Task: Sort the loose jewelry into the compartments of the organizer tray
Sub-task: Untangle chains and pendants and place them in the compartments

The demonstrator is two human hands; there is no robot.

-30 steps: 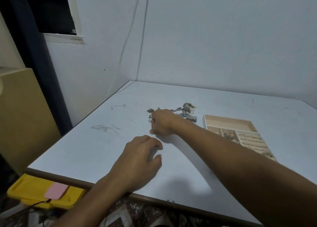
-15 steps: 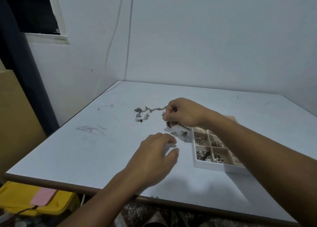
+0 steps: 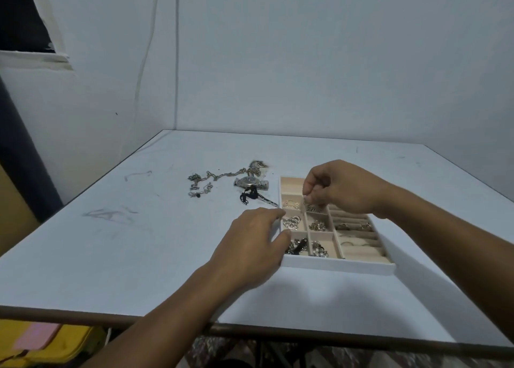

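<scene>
Silver-toned metal, small and tangly: judge every item light, limp and quick to snag.

- Right hand [image 3: 345,191]: over the far part of the tray [image 3: 333,266]. The fingers [image 3: 310,189] are closed in a tight pinch on a piece [image 3: 313,207]. It dangles at the farthest small compartment of the middle column. You cannot tell whether it touches the floor there.
- Left hand [image 3: 250,245]: rests against the tray's left wall, fingers loosely bent, holding nothing visible.
- Unsorted on the counter [image 3: 139,242], left of the tray: chains [image 3: 200,185], a watch [image 3: 249,182] and a black cord [image 3: 249,196], lying close together.

Handling, as a judgement:
- The chains look interlaced. Pinch one near an end and lift straight up, or its neighbours may come along.
- The watch is likely the heaviest item, with a rigid case. Take it across the case or band rather than by fingertip.
- Polished links may slip, so keep the pinch firm.
- Let a chain pool downward, so it does not drape over a divider.
</scene>
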